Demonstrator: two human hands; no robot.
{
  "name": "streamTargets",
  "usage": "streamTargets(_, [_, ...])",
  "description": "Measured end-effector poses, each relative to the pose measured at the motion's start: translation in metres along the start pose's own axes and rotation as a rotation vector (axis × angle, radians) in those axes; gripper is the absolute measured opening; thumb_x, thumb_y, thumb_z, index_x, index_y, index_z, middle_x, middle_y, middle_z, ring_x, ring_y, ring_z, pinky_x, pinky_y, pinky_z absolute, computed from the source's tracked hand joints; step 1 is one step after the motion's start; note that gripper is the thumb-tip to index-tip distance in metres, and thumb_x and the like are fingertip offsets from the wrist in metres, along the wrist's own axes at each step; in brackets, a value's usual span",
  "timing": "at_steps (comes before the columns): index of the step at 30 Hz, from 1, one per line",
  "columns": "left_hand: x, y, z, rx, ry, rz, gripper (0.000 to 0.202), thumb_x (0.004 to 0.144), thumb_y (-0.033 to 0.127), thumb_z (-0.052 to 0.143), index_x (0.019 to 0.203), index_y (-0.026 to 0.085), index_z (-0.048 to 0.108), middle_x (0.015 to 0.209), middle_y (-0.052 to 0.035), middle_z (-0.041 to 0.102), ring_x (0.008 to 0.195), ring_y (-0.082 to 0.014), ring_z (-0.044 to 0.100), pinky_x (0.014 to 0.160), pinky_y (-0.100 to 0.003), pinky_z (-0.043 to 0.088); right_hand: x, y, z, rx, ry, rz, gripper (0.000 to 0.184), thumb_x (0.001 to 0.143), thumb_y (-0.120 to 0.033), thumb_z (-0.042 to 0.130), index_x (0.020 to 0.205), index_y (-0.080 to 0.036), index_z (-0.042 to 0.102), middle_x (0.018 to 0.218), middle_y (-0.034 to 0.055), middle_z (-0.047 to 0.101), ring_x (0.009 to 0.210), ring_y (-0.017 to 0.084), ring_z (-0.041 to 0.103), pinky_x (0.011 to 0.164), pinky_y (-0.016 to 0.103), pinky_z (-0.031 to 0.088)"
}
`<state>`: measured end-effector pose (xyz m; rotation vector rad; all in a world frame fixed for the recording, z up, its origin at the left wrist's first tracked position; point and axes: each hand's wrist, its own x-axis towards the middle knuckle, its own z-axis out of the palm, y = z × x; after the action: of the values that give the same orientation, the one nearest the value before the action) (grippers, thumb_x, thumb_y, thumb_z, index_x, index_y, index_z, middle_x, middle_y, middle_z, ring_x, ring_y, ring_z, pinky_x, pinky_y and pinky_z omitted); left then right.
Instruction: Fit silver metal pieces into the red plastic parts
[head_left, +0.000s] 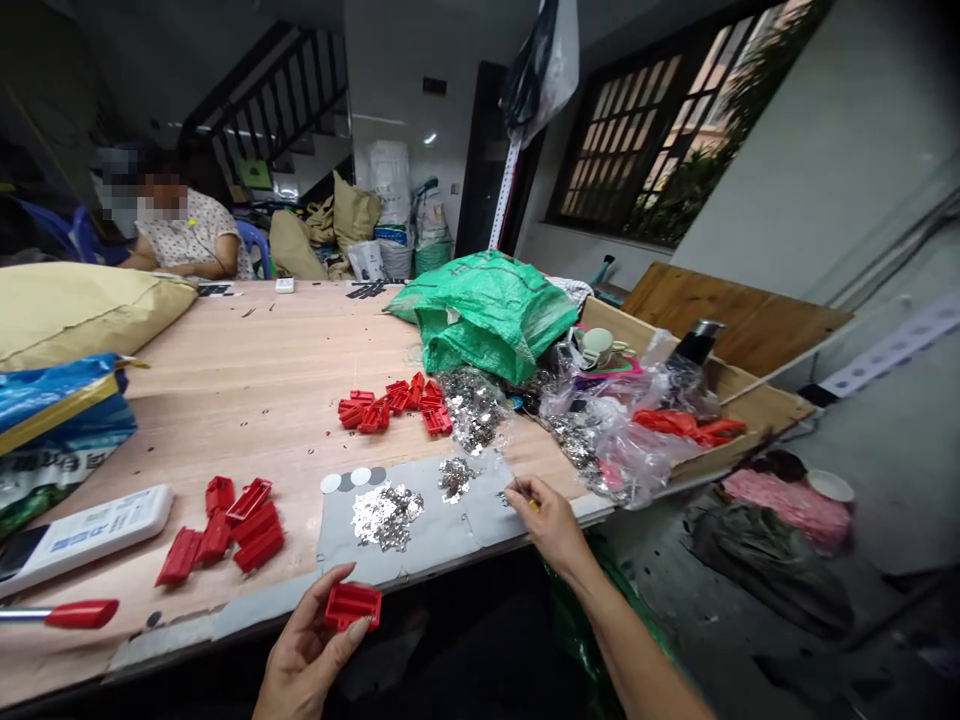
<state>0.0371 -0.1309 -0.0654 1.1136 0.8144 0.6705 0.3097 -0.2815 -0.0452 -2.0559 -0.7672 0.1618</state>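
Observation:
My left hand [311, 645] holds a small red plastic housing [352, 605] below the table's front edge. My right hand [547, 520] rests on the grey mat [442, 540] at the table's edge, fingertips pinched on a small metal piece beside a little heap of silvery metal parts [456, 476]. A larger heap of metal parts [386, 515] lies in the middle of the mat. A group of red housings [232, 530] sits left of the mat, and another pile of red housings [394, 402] lies farther back.
A green sack [487, 310], clear plastic bags of metal parts [600, 430] and a wooden box [750, 400] crowd the right. A white remote [82, 535], a red-handled tool [67, 613] and sacks [67, 310] lie left. Another person [184, 235] sits at the far end.

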Motion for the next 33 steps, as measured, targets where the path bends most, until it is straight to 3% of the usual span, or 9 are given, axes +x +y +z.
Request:
streamTargets(3, [-0.002, -0.003, 0.002, -0.009, -0.002, 0.006, 0.063, 0.059, 0.043, 0.08, 0.115, 0.02, 0.062, 0.08, -0.0023, 0.074, 0.078, -0.017, 0.067, 0.075, -0.021, 0.053, -0.02, -0.02, 0.022, 0.137, -0.118, 0.006, 0.02, 0.084, -0.037, 0.052, 0.082, -0.019, 0.06, 0.077, -0.0003, 0.064, 0.074, 0.016, 0.059, 0.068, 0.024, 0.044])
streamTargets(8, [-0.004, -0.007, 0.0, -0.016, -0.002, -0.005, 0.063, 0.057, 0.045, 0.081, 0.112, 0.019, 0.063, 0.079, -0.0021, 0.073, 0.075, -0.0163, 0.066, 0.071, -0.019, 0.052, -0.048, -0.051, 0.04, 0.124, -0.244, 0.009, 0.012, 0.083, -0.028, 0.054, 0.079, -0.019, 0.061, 0.073, -0.0027, 0.062, 0.069, 0.013, 0.055, 0.065, 0.021, 0.04])
streamTargets(11, [-0.006, -0.007, -0.002, -0.023, -0.001, -0.023, 0.067, 0.057, 0.044, 0.081, 0.116, 0.019, 0.06, 0.078, -0.0014, 0.073, 0.075, -0.0151, 0.066, 0.072, -0.017, 0.052, -0.064, -0.065, 0.049, 0.1, -0.489, -0.032, 0.007, 0.079, -0.025, 0.06, 0.078, -0.02, 0.065, 0.072, -0.0028, 0.065, 0.069, 0.012, 0.057, 0.062, 0.02, 0.039])
streamTargets(14, [-0.008, -0.004, -0.004, -0.014, 0.007, -0.041, 0.07, 0.057, 0.044, 0.081, 0.119, 0.019, 0.059, 0.08, -0.0012, 0.074, 0.075, -0.0144, 0.066, 0.072, -0.016, 0.052, -0.077, -0.06, 0.06, -0.001, -0.676, -0.038, 0.007, 0.071, -0.023, 0.065, 0.077, -0.021, 0.068, 0.073, -0.0016, 0.067, 0.071, 0.015, 0.058, 0.062, 0.021, 0.038])
streamTargets(18, [-0.009, -0.003, -0.007, 0.007, 0.027, -0.057, 0.069, 0.054, 0.043, 0.082, 0.115, 0.02, 0.06, 0.08, -0.0017, 0.074, 0.074, -0.0149, 0.067, 0.071, -0.016, 0.052, -0.087, -0.003, 0.047, 0.001, -0.549, 0.157, 0.007, 0.07, -0.022, 0.062, 0.074, -0.021, 0.067, 0.073, -0.0017, 0.067, 0.071, 0.014, 0.057, 0.066, 0.022, 0.039])
streamTargets(22, [-0.008, -0.006, -0.004, -0.002, 0.035, -0.065, 0.069, 0.053, 0.043, 0.082, 0.114, 0.019, 0.061, 0.079, -0.003, 0.074, 0.073, -0.0175, 0.068, 0.067, -0.02, 0.054, -0.104, 0.073, -0.004, -0.041, -0.333, 0.406, 0.014, 0.072, -0.026, 0.052, 0.061, -0.019, 0.057, 0.053, -0.0029, 0.053, 0.051, 0.012, 0.046, 0.054, 0.023, 0.035])
streamTargets(25, [-0.008, -0.007, 0.005, -0.024, -0.002, -0.054, 0.064, 0.052, 0.041, 0.083, 0.11, 0.019, 0.064, 0.078, -0.0037, 0.073, 0.072, -0.0176, 0.067, 0.067, -0.022, 0.055, -0.115, 0.1, -0.029, -0.092, -0.254, 0.463, 0.021, 0.071, -0.031, 0.052, 0.054, -0.02, 0.049, 0.05, -0.0032, 0.047, 0.051, 0.013, 0.044, 0.052, 0.024, 0.034])
streamTargets(28, [-0.009, -0.005, 0.013, -0.019, -0.011, -0.033, 0.061, 0.053, 0.04, 0.083, 0.107, 0.019, 0.065, 0.079, -0.0041, 0.073, 0.073, -0.018, 0.066, 0.068, -0.023, 0.055, -0.113, 0.091, -0.024, -0.076, -0.239, 0.418, 0.023, 0.073, -0.037, 0.053, 0.058, -0.02, 0.052, 0.055, -0.0027, 0.05, 0.056, 0.014, 0.047, 0.055, 0.024, 0.036])
streamTargets(33, [-0.009, 0.003, 0.012, 0.023, -0.058, 0.016, 0.056, 0.059, 0.037, 0.08, 0.109, 0.019, 0.063, 0.081, -0.0041, 0.072, 0.075, -0.0172, 0.065, 0.071, -0.024, 0.053, -0.089, 0.017, 0.015, 0.127, -0.4, 0.152, 0.02, 0.082, -0.036, 0.053, 0.073, -0.019, 0.058, 0.067, -0.0021, 0.053, 0.064, 0.013, 0.046, 0.059, 0.023, 0.037])
